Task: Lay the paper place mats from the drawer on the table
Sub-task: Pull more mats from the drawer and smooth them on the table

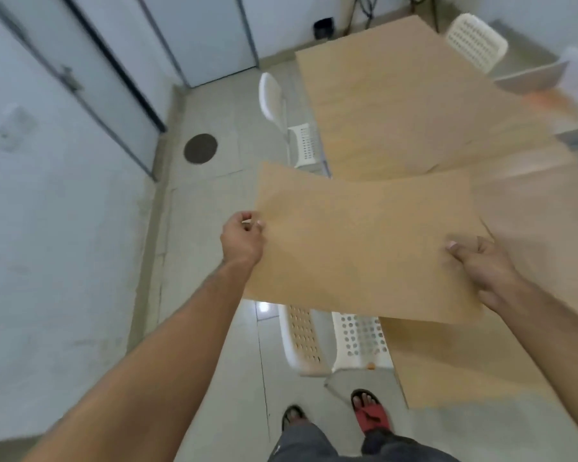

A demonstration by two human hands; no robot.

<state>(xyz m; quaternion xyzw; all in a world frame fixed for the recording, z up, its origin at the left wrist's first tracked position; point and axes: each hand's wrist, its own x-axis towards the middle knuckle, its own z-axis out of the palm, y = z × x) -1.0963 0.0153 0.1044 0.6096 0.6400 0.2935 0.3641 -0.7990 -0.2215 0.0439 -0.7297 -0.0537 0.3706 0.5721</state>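
Light: is being spread evenly, coolly.
Glare: is being thrown off the floor.
Blur: the table is being smeared at right.

The place mat is thin brown paper, matt and faintly grainy. The table has a pale wood-look top, smooth and matt, with a light grain. The chairs are white plastic, smooth with a soft sheen and pierced with rows of holes. The floor is pale tile, glossy enough to mirror a lamp. The wall is painted, matt and scuffed. The door frame looks like dull grey metal. The trousers are dark cloth, and 1 sandal has a matt red strap.
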